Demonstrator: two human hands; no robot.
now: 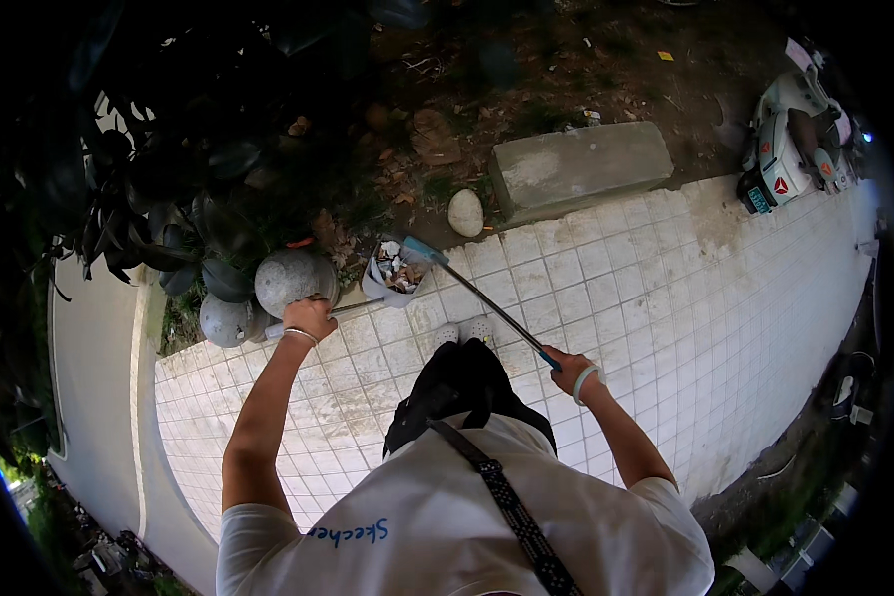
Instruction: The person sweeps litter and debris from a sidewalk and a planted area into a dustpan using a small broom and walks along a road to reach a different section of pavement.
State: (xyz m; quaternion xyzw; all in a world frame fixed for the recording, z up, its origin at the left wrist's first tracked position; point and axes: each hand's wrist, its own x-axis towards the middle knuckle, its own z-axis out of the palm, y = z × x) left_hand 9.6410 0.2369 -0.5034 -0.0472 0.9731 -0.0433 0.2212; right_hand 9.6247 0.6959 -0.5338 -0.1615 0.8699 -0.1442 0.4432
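Far off to the upper right of your right grip (pixel 569 373), the parked scooter (pixel 790 139) carries a small green rectangular plate (pixel 758 199) and a red triangular sticker (pixel 781 186). A tiny yellow scrap (pixel 665 56) lies on the soil beyond.

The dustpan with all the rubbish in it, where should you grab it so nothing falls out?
Grab the dustpan by its long handle, near the far end, coming from the left side, where the left hand grips it. The handle sticks out sideways from the pan, away from the litter, while the broom in the right hand reaches in from the right.
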